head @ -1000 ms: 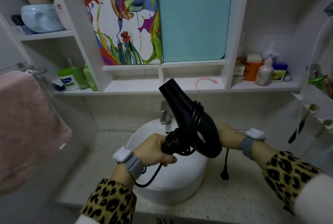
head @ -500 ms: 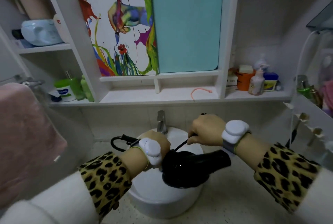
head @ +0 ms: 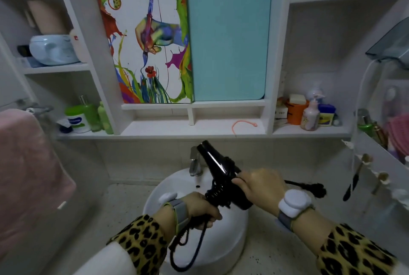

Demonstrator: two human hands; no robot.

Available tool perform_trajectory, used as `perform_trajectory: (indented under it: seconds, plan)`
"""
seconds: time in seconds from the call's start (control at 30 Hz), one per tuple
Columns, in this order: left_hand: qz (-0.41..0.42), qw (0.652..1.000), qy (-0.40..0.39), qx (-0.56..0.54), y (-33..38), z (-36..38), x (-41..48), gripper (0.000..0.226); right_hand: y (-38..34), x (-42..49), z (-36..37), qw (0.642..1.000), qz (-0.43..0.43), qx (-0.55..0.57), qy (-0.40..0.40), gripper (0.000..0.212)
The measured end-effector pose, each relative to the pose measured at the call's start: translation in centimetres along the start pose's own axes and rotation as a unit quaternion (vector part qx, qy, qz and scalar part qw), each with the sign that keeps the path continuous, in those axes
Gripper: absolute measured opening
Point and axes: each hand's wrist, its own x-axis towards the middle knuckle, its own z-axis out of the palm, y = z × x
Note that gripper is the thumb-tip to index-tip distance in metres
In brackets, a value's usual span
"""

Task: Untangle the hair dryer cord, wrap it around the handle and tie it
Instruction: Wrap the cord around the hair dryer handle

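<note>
Because the cord needs two points of control while it is worked, the hair dryer [head: 218,167] is held in the air at the centre of the frame, over the white basin [head: 223,237]. Its nozzle is tilted up and to the left, towards the faucet [head: 194,164]. The handle [head: 215,195] slopes down to the lower left and already carries a few coils, so the judgement is that wrapping is under way and tying is not yet done.

The left hand [head: 199,207], at lower centre, is clenched around the bottom end of the handle, which steadies the dryer. From under its fist a slack loop of cord [head: 194,250] hangs down in front of the basin.

The right hand [head: 259,188], just right of centre, has its fingers curled against the dryer's body, grasping it from the right side. It may also be pinching a strand there, but the black cord against the black casing makes that hard to tell. Beyond this hand, towards the right of the frame, the plug [head: 317,189] sticks out on a short length of cord, apparently free in the air and ready to be led round.
</note>
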Motion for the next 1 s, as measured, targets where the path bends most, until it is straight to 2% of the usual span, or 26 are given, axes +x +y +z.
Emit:
perform_trajectory:
  seconds: [0.07,0.13,0.2,0.3,0.4,0.53,0.6,0.67,0.77,0.87,0.9,1.0]
  plan:
    - [0.028,0.992,-0.035,-0.118,-0.3,1.1,-0.1,0.011,0.6,-1.0,0.8,0.993,0.035,0.11,0.0,0.037]
    - [0.063,0.972,-0.067,-0.215,0.0,2.3,-0.3,0.006,0.7,-1.9,1.3,0.968,0.07,0.241,0.015,0.024]
    - [0.09,0.942,-0.097,-0.308,0.5,3.5,-0.7,0.005,0.5,-2.5,1.7,0.923,0.123,0.363,0.034,0.013]
    - [0.118,0.895,-0.125,-0.411,1.3,4.9,-1.0,0.01,0.3,-2.6,1.7,0.826,0.209,0.519,0.073,0.01]
    - [0.156,0.9,-0.096,-0.395,2.3,5.9,-1.0,0.019,-0.1,-2.5,2.0,0.726,0.266,0.623,0.118,0.002]
    - [0.197,0.905,-0.044,-0.375,3.7,7.3,-1.2,0.027,-1.0,-2.5,2.4,0.612,0.308,0.712,0.152,0.015]
    - [0.212,0.895,-0.024,-0.392,4.1,7.7,-1.1,0.028,-1.2,-2.6,2.4,0.581,0.318,0.737,0.135,0.022]
    - [0.226,0.874,-0.017,-0.429,4.5,8.1,-0.6,0.041,-1.5,-2.9,2.6,0.549,0.319,0.765,0.111,0.019]
    - [0.237,0.844,-0.045,-0.478,5.5,8.7,-0.2,0.044,-1.6,-3.0,3.2,0.484,0.316,0.812,0.083,0.017]
    - [0.249,0.823,-0.081,-0.505,6.2,9.1,-0.3,0.033,-0.3,-2.8,3.6,0.459,0.307,0.832,0.055,0.021]
    - [0.246,0.821,-0.086,-0.508,6.2,9.1,-0.3,0.035,0.0,-2.7,3.6,0.466,0.301,0.831,0.044,0.027]
    - [0.233,0.825,-0.093,-0.507,6.4,9.4,-0.4,0.044,1.6,-3.0,3.9,0.55,0.283,0.786,0.006,0.052]
